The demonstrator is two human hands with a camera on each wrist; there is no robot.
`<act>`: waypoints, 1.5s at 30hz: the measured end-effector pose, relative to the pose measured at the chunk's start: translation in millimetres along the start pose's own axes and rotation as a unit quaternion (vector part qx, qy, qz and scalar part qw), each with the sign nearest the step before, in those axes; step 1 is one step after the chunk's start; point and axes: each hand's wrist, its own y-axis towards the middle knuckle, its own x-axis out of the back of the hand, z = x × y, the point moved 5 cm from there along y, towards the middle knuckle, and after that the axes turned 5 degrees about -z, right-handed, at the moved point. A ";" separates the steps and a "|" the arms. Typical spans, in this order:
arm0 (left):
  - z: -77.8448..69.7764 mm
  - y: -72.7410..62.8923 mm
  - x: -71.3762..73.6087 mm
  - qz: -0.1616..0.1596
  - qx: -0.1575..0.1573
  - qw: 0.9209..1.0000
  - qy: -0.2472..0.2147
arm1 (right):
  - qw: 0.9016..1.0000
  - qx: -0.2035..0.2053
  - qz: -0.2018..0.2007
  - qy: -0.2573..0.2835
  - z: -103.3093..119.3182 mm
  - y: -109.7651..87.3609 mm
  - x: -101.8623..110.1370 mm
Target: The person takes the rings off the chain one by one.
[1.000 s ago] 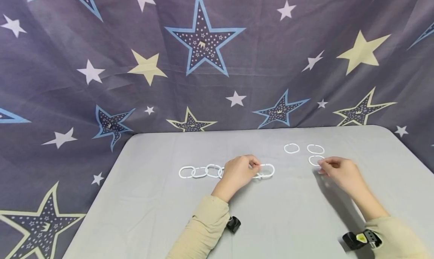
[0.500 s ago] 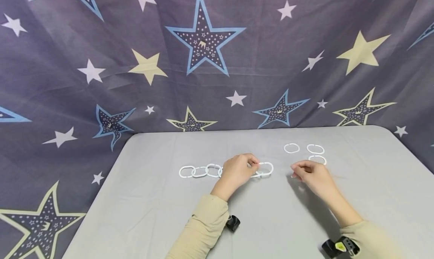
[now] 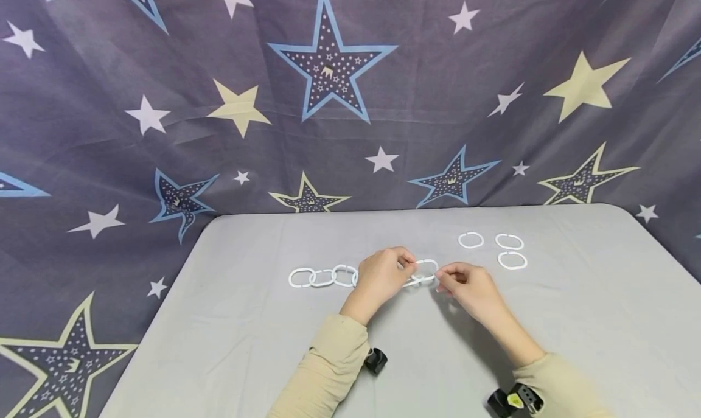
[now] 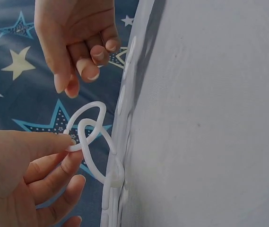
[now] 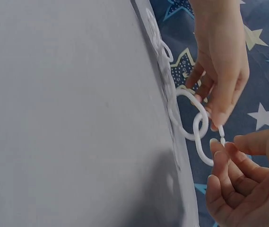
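White plastic chain links are joined in a row (image 3: 301,278) across the table's middle. My left hand (image 3: 380,281) pinches the end link (image 4: 84,111) between thumb and fingers near the small break in its loop. That link is raised at a tilt, with its neighbour (image 4: 101,156) hooked through it. In the head view, the left hand hides the middle of the row. My right hand (image 3: 468,290) is at the end link's right side, fingers bent loosely and fingertips right by the loop. No link shows between its fingers in the left wrist view.
Three loose white links lie at the back right: one alone (image 3: 471,240), and a pair one before the other, the far link (image 3: 510,241) and the near link (image 3: 512,260). A grey cloth covers the table (image 3: 219,333). A star-patterned curtain (image 3: 350,144) hangs behind.
My right hand has moved left from beside the loose links to the chain's end. My left hand keeps its pinch, and the end link has shifted slightly left. The loose links have stayed put.
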 end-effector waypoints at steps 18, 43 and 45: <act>0.3 0.3 2.3 -0.015 0.016 1.000 -0.009 | 1.000 -0.014 0.014 0.004 -2.5 0.5 -25.8; -1.8 -0.5 1.0 -0.006 0.010 1.000 -0.014 | 0.998 -0.056 0.003 -0.034 -3.9 7.3 -35.0; -1.5 -0.5 1.2 -0.006 0.012 1.000 -0.017 | 0.998 -0.059 0.004 -0.030 -4.8 7.7 -35.2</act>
